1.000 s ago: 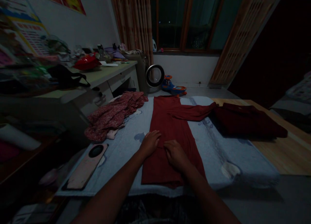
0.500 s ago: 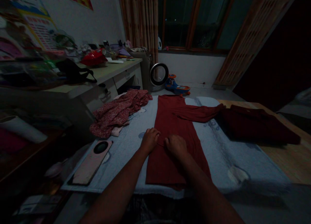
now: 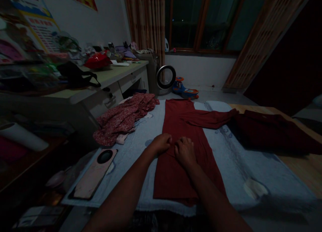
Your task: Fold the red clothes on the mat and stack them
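Observation:
A dark red long-sleeved top (image 3: pixel 187 178) is spread lengthwise before me, one sleeve stretched out to the right and its left side running straight. At the left edge of the top, about mid-length, my left hand (image 3: pixel 162 144) is closed on the cloth like a fist. Close beside it, on the middle of the top, my right hand (image 3: pixel 185 152) has its fingers bent down into the fabric. A crease in the cloth runs between the two hands. My fingertips are mostly hidden.
The top lies on a light blue blanket (image 3: pixel 238 165). A pink phone (image 3: pixel 92 178) and a crumpled red patterned garment (image 3: pixel 125 116) are on the left. A folded dark maroon garment (image 3: pixel 276 131) lies right. Beyond stand a cluttered desk (image 3: pixel 118 74) and a blue-orange ride-on toy (image 3: pixel 184 91).
My left hand has curled from spread fingers into a fist and shifted slightly right. My right hand's fingers have loosened a little from a fist. The camera view has shifted slightly.

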`<state>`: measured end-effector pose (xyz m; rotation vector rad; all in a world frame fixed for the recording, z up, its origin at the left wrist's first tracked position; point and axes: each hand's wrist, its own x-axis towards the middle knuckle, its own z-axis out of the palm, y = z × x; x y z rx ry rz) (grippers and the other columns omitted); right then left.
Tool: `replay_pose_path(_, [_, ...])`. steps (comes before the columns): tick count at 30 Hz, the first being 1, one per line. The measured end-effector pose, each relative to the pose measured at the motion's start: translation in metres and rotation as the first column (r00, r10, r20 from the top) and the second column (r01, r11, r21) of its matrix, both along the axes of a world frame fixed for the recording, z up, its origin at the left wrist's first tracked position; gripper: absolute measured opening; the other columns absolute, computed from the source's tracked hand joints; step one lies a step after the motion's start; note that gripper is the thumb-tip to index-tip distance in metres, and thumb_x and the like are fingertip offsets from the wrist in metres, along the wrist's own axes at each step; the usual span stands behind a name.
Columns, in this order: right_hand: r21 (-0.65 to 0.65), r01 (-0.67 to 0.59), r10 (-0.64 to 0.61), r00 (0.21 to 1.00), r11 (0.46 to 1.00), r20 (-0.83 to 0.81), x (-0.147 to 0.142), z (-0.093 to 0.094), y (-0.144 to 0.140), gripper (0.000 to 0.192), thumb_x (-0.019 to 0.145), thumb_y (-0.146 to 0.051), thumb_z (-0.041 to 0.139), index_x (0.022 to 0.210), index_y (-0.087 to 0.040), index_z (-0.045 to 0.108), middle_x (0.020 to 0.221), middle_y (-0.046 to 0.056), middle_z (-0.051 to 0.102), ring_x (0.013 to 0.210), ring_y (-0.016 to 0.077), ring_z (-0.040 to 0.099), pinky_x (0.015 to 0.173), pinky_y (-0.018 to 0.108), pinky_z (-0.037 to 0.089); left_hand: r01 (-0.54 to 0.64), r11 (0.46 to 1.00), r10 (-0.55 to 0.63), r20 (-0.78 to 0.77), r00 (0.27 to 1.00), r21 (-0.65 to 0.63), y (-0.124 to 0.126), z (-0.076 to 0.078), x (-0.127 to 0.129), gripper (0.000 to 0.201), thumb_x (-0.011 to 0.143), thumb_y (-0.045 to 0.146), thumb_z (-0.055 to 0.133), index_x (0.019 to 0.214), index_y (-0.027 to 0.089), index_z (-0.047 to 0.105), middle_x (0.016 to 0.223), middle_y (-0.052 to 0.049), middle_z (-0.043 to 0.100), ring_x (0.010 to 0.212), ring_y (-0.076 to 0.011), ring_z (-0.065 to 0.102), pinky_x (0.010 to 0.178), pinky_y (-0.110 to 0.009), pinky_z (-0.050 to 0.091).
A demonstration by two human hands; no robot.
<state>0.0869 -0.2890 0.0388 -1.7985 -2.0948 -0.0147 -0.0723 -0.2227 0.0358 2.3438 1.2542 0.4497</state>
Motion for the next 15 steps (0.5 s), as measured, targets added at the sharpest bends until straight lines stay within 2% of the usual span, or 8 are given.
replay_pose_path(3, [-0.013, -0.037, 0.037, 0.999, 0.999, -0.018, 0.0, -0.001, 0.0, 0.014, 0.089, -0.022, 0.055, 0.096, -0.022, 0.067, 0.108, 0.008, 0.058, 0.103, 0.0234, 0.045, 0.084, 0.034, 0.033, 0.003, 1.0, 0.0, 0.101, 0.995, -0.024, -0.001, -0.005, -0.002, 0.03, 0.066, 0.008, 0.053, 0.09, 0.02, 0.064, 0.083, 0.002, 0.062, 0.075, -0.0141, 0.055, 0.067, -0.023, 0.041])
replay_pose_path(5, [-0.039, -0.046, 0.046, 0.999, 0.998, -0.013, 0.0, -0.001, -0.001, 0.015, 0.089, -0.021, 0.053, 0.099, -0.022, 0.065, 0.106, 0.008, 0.059, 0.102, 0.0232, 0.046, 0.083, 0.034, 0.033, 0.032, 0.999, -0.026, 0.139, 0.99, -0.04, -0.001, -0.006, -0.005, 0.028, 0.069, 0.01, 0.053, 0.09, 0.02, 0.067, 0.084, 0.001, 0.063, 0.078, -0.0145, 0.057, 0.069, -0.023, 0.042])
replay_pose_path(11, [-0.165, -0.043, 0.046, 0.999, 0.985, 0.016, 0.0, 0.005, 0.005, 0.02, 0.091, -0.019, 0.047, 0.101, -0.021, 0.064, 0.104, 0.008, 0.061, 0.098, 0.0222, 0.049, 0.08, 0.033, 0.032, 0.057, 0.997, -0.046, 0.181, 0.982, -0.055, 0.001, -0.006, -0.009, 0.019, 0.077, 0.016, 0.053, 0.088, 0.02, 0.069, 0.089, -0.001, 0.064, 0.085, -0.0162, 0.06, 0.079, -0.025, 0.045])
replay_pose_path(15, [-0.278, -0.066, 0.067, 0.998, 0.958, -0.006, -0.002, 0.012, 0.017, 0.02, 0.09, -0.026, 0.049, 0.099, -0.021, 0.067, 0.104, 0.009, 0.063, 0.097, 0.0218, 0.051, 0.08, 0.031, 0.033, 0.071, 0.996, -0.059, 0.196, 0.979, -0.056, 0.001, -0.008, -0.01, 0.018, 0.077, 0.016, 0.055, 0.088, 0.02, 0.069, 0.09, -0.001, 0.064, 0.084, -0.0159, 0.06, 0.078, -0.025, 0.045])
